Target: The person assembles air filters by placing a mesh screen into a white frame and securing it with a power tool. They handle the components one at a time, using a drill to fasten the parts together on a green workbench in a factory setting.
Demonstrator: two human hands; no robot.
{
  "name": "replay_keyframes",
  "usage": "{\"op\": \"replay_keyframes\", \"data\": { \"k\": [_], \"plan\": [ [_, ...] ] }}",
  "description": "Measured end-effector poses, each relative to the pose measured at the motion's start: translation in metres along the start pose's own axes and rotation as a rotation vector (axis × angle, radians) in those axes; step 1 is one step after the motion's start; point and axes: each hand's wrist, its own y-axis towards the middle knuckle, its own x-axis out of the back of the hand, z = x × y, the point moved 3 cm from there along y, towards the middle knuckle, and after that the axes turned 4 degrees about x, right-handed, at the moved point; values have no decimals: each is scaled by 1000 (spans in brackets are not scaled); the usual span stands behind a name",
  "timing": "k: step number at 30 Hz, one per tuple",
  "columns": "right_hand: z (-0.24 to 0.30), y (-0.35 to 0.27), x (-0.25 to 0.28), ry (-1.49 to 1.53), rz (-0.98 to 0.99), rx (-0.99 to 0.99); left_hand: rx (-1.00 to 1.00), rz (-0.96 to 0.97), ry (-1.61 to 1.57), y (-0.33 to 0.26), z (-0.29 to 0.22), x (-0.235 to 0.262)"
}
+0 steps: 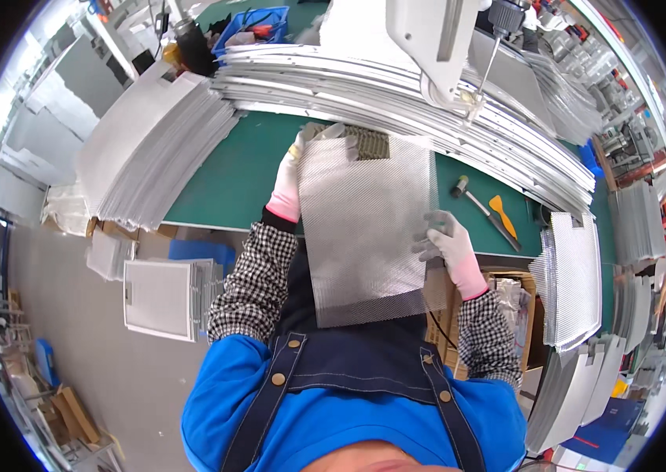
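Observation:
A thin silver mesh sheet (364,228) with a notch in its top edge hangs over the front of the green table, its lower end before my apron. My left hand (313,141), in a white and pink glove, grips its upper left corner; some of those fingers are hidden. Through the notch shows a dark brownish ribbed patch (372,145). My right hand (449,245), gloved alike, is at the sheet's right edge with its fingers apart; a second mesh layer seems to show along that edge. Right of it lie a small hammer (484,211) and a yellow scraper (503,215).
Long silver profiles (333,86) are stacked across the back of the green table (226,169). A tall stack of panels (140,145) stands at left, notched mesh sheets (573,279) at right. White-framed panels (158,297) are low left; a cardboard box (533,330) is below right.

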Motion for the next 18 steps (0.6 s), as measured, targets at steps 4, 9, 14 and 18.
{"op": "replay_keyframes", "data": {
  "k": [4,9,14,18],
  "plan": [
    [71,49,65,-859,-220,310,62,105,-73,-5,-3,-10],
    [228,195,81,-1019,-663,849,50,11,-5,-9,6,19],
    [240,275,39,-1383,-756,424,88,117,20,6,14,23],
    [236,284,-3,-1466,-848,286,65,146,-5,-4,11,17]
  ]
}}
